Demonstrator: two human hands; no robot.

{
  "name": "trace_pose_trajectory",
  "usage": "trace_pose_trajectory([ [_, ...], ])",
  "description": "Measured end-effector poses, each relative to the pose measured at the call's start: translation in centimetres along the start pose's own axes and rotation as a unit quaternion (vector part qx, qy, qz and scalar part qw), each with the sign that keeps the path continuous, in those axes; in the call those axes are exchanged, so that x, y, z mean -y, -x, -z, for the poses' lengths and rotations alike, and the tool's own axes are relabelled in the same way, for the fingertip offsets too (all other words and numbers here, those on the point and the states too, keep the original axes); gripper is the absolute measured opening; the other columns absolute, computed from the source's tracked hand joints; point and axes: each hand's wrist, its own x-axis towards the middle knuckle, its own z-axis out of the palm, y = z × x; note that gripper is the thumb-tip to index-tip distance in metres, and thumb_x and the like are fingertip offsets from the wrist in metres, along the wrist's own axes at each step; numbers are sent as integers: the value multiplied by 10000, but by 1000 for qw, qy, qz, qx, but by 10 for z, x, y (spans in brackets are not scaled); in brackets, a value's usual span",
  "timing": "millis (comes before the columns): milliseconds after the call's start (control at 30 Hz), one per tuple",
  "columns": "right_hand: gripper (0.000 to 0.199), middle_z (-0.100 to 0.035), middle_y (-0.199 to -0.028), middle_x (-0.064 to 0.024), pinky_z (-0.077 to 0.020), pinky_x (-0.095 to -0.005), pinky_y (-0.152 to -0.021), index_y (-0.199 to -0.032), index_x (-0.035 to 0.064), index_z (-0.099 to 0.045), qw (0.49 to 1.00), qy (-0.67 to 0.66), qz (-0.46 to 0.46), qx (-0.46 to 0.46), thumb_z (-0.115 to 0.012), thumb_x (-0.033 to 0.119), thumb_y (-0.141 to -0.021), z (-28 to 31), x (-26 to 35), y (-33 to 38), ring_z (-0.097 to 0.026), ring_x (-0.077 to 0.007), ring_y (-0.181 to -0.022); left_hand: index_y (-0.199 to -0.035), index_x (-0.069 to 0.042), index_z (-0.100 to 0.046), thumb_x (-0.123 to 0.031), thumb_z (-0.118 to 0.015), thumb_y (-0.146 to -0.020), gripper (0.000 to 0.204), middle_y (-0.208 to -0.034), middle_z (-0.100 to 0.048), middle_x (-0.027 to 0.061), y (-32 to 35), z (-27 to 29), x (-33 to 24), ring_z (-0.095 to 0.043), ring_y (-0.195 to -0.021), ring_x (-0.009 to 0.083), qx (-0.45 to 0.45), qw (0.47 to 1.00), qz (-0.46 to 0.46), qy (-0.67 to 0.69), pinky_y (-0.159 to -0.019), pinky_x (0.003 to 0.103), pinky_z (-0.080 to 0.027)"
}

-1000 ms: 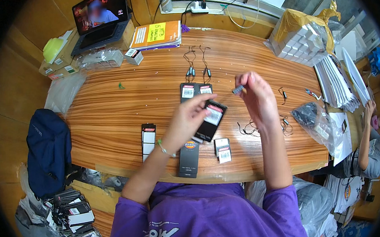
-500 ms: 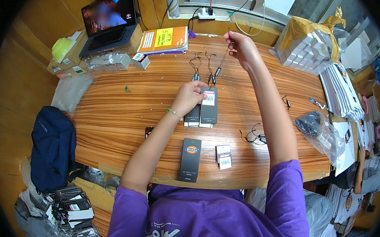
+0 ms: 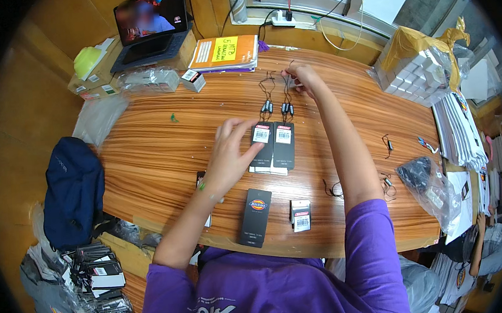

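Note:
Two dark grey hang tags with white stickers lie side by side on the wooden table, the left tag (image 3: 260, 151) and the right tag (image 3: 284, 151), with white edges showing beneath. Black cords with small toggles run up from both. My left hand (image 3: 230, 152) hovers by the left tag, thumb and fingers spread, holding nothing. Beyond the tags, my right hand (image 3: 304, 78) pinches the upper end of the right tag's black cord (image 3: 287, 93). Nearer me lie a taller dark tag stack (image 3: 256, 217) and a small stickered tag (image 3: 302, 216).
Loose black cords (image 3: 388, 144) lie on the right, near a plastic bag (image 3: 425, 188) with something dark inside. White boxes (image 3: 411, 72) stand at the back right. Orange notebooks (image 3: 223, 54) and a tablet (image 3: 151, 18) sit at the back left. A blue bag (image 3: 73, 192) rests left of the table.
My right hand has come down and left, and the right tag's cord now lies straight up the table. My left hand has let go of the tag and moved toward me; the right tag now sits beside the left.

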Motion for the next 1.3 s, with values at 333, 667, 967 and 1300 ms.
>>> trace_pose_trajectory([
  [333,198,-408,-483,-4,-268,-287,-341,-602,91,-557,996,-32,-66,-50,-606,197,-761,3,-10,-35,-326,-125,-381,-1196,-63,-510,-60,-647,-773,445,-985,-491,42,88,61,17,-391,-717,109,-34,973,198,113,-632,199,-379],
  [667,152,-506,-584,-9,-337,-253,-377,-877,42,-593,988,-36,114,-98,-555,188,-857,21,-1,22,-403,-99,-419,-1161,-64,-532,-106,-714,-694,502,-1064,-507,67,85,58,-8,-478,-872,192,113,987,87,76,-765,276,-410],
  [967,216,-573,-719,-110,-452,-326,-619,-866,25,-636,955,261,123,66,-634,231,-801,-13,-56,281,-546,-210,-643,-1232,-99,-466,-382,-784,-587,772,-1133,-517,98,78,30,-8,-450,-1080,285,263,964,-5,-38,-924,378,-380],
  [1300,414,-572,-883,-115,-429,-358,-767,-1087,45,-594,931,319,174,-13,-702,119,-694,-20,-86,314,-528,-279,-856,-1128,-67,-551,-324,-813,-532,701,-1105,-500,76,75,20,-1,-453,-1020,264,229,973,-39,-16,-903,375,-380],
])
